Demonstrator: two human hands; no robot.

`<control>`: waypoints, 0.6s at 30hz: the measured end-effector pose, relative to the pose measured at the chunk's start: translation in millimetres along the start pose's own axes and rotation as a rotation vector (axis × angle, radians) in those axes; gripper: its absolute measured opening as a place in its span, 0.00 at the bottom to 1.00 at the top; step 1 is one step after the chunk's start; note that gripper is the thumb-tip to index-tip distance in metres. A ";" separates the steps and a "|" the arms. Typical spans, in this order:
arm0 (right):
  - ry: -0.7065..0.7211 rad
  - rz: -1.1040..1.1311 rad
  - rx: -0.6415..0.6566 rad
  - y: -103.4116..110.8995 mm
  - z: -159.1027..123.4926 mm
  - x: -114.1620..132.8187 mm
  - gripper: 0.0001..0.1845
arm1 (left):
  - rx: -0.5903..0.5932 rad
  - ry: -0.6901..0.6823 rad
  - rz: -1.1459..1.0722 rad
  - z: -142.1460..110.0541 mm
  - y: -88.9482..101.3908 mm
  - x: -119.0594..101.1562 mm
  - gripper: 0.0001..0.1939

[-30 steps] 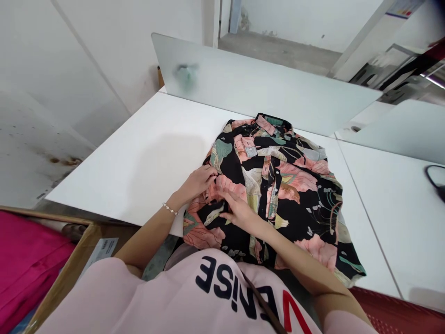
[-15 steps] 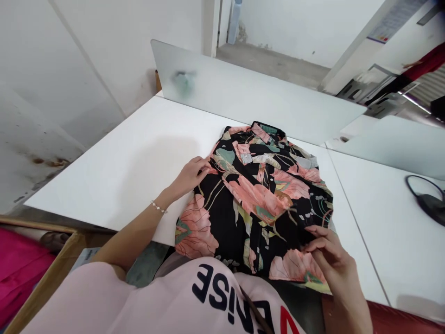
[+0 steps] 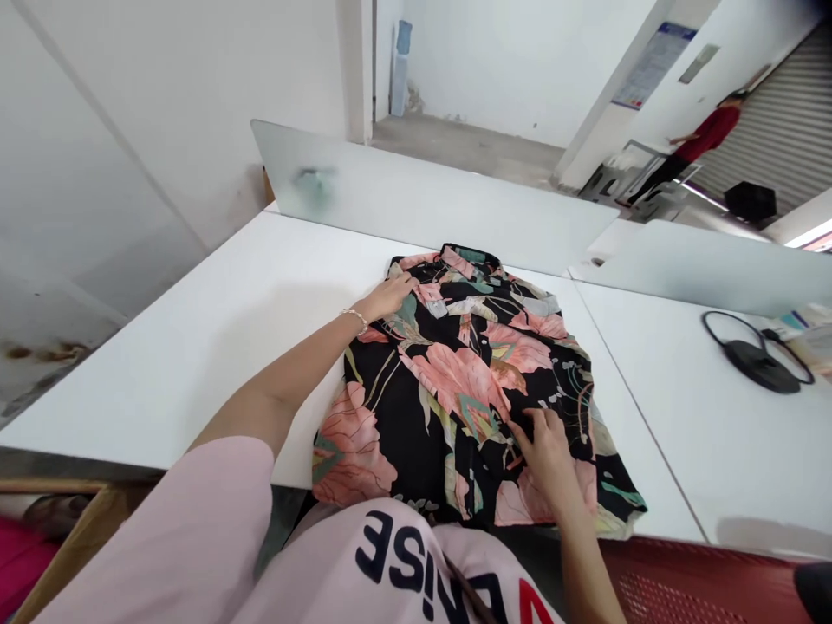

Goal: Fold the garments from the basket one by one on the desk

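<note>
A black floral shirt (image 3: 455, 381) lies flat on the white desk (image 3: 162, 390), its collar toward the far edge, just short of a frosted panel (image 3: 422, 186), and its hem reaching the near edge. The left hand (image 3: 390, 297) rests on the shirt's upper left part, its grip open and flat. The right hand (image 3: 544, 455) lies on the lower right part, its grip wide, fingers spread, holding no visible fold. Broad open desk lies left of the shirt; a narrower strip lies right, with a black looped cord (image 3: 754, 364) beyond a seam.
</note>
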State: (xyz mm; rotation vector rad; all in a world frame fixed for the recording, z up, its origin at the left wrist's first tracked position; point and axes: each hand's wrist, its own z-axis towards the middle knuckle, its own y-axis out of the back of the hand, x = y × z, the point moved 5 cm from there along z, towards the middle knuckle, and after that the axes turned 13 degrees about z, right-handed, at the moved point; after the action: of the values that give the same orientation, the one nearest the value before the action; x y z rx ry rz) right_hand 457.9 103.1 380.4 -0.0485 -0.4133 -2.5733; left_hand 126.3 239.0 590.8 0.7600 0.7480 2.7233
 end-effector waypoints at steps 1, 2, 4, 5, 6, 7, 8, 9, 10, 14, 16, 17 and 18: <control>-0.002 -0.007 0.000 -1.7 -0.7 -3.7 0.28 | 0.018 0.002 0.027 3.3 -4.2 1.2 0.27; -0.001 0.004 0.005 -2.3 -0.9 -6.4 0.27 | 0.032 0.003 0.048 5.4 -8.0 2.9 0.26; 0.004 0.065 0.039 -0.9 1.5 -8.3 0.25 | 0.039 0.007 0.065 6.9 -14.2 7.4 0.23; 0.001 0.105 0.065 1.5 4.4 -8.3 0.24 | 0.035 0.011 0.064 7.0 -16.4 10.1 0.21; -0.015 0.144 0.097 5.0 8.7 -8.4 0.23 | 0.029 0.014 0.060 6.9 -18.0 13.0 0.19; -0.040 0.180 0.134 9.7 14.6 -9.1 0.22 | 0.024 0.015 0.057 6.9 -19.0 15.8 0.18; -0.071 0.208 0.170 15.9 22.1 -10.7 0.20 | 0.027 0.014 0.057 7.2 -19.7 18.8 0.16; -0.102 0.227 0.194 24.1 31.6 -13.3 0.19 | 0.035 0.011 0.055 8.0 -19.9 21.8 0.15; -0.128 0.234 0.204 34.1 43.2 -16.8 0.18 | 0.045 0.010 0.050 9.6 -19.5 24.9 0.14; -0.152 0.160 0.129 81.5 110.9 -37.8 0.12 | -0.005 0.050 -0.051 23.0 -6.2 38.7 0.14; -0.176 0.102 0.078 99.8 152.0 -51.3 0.10 | -0.075 0.080 -0.111 32.1 4.0 44.3 0.16; -0.205 0.064 0.059 105.9 172.5 -58.7 0.09 | -0.097 0.099 -0.125 36.7 7.7 46.5 0.16; -0.234 0.024 0.045 109.6 192.2 -66.0 0.07 | -0.106 0.121 -0.128 41.1 10.0 48.3 0.16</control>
State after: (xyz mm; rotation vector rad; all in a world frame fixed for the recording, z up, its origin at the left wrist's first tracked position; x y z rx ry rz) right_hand 561.4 104.5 586.8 -0.3392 -0.5527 -2.5418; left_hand 106.9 263.6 646.8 0.5108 0.6472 2.6863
